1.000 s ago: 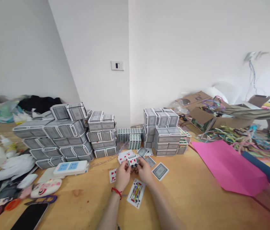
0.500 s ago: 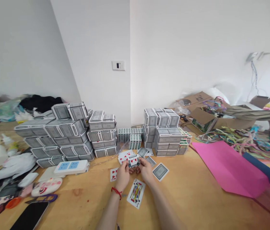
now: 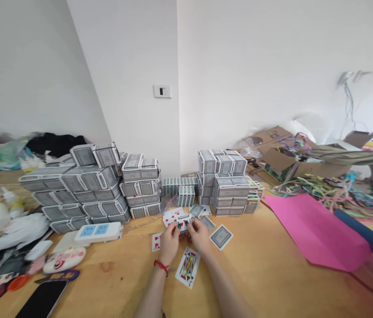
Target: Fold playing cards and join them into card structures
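The left grip (image 3: 169, 240) and the right grip (image 3: 200, 235) are positioned side by side above the desk (image 3: 113, 282), both grasping the held card (image 3: 183, 219) with thumb and fingers, one grip at each end. The held card is located between the fingertips, in front of the spread red-pip cards (image 3: 172, 215); its exact fold or tilt cannot be determined at this size. A red cord bracelet (image 3: 162, 266) is fitted on the left wrist. One red-pip card (image 3: 156, 242) lies face up, partly covered by the left grip. The jack card (image 3: 188, 267) lies face up between the forearms, set at an angle. To the right of the right grip, a patterned card (image 3: 221, 237) lies face down, well apart from the jack. Behind the grips stand the green-edged card blocks (image 3: 186, 195), flanked by the middle stack (image 3: 141, 187) on the left and the right stack (image 3: 232, 190) on the right. The large stack (image 3: 88, 194) stands farther left. A white block with two blue panels (image 3: 98, 232) lies in front of it. A black phone (image 3: 42, 300) lies near the front edge of the view. A pink sheet (image 3: 318, 232) lies on the right, overlapping a blue sheet (image 3: 361, 229).
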`<state>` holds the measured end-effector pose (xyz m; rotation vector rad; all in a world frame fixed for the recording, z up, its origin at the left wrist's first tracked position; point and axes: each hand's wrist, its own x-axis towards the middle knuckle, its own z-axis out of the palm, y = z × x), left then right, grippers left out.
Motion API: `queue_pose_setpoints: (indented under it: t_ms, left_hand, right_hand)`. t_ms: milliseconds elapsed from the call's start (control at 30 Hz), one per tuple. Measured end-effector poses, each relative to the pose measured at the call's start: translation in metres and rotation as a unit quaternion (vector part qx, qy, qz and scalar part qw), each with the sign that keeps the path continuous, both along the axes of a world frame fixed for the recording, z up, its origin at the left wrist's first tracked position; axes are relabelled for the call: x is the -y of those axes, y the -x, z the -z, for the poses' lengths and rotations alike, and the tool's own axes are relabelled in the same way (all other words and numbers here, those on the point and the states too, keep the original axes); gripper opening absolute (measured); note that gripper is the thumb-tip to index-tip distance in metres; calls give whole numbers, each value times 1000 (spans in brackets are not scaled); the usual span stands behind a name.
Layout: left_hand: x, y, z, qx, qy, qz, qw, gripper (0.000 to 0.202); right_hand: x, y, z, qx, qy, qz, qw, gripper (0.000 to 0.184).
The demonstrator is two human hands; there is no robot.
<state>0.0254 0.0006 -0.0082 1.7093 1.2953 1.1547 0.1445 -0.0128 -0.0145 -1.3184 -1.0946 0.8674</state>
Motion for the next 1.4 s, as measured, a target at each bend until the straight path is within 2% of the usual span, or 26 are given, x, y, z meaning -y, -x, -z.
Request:
queue_pose_setpoints:
  t_ms: [100,200,367,533,733,933,1133,1400]
  left_hand:
    - [-1,1,2,10,3,-5,1000,16]
    - [-4,1,7,60,21,-9,998,23]
    - [-6,0,11,124,41,-6,991,36]
    - [-6,0,8,132,60,0,989,37]
    - [-5,-1,7,136,63,-2,989,39]
    - [-4,0,2,135,71,-5,988,44]
    - [-5,1,4,118,89,-1,989,48]
    - [-4,0,4,121,117,-11,986,46]
  right_hand:
    - [1,2,-4,65,-23,23,997,25]
    - [1,2,-5,95,-36,23,995,26]
    - [0,2,-2,121,-18,26,992,25]
    - [-1,3,3,76,-11,39,996,32]
    - [-2,4,3,41,0,25,999,35]
    - [-1,5,3,84,5,21,996,34]
    - [2,4,-3,146,-7,37,989,30]
    - [2,4,-6,130,-8,50,990,30]
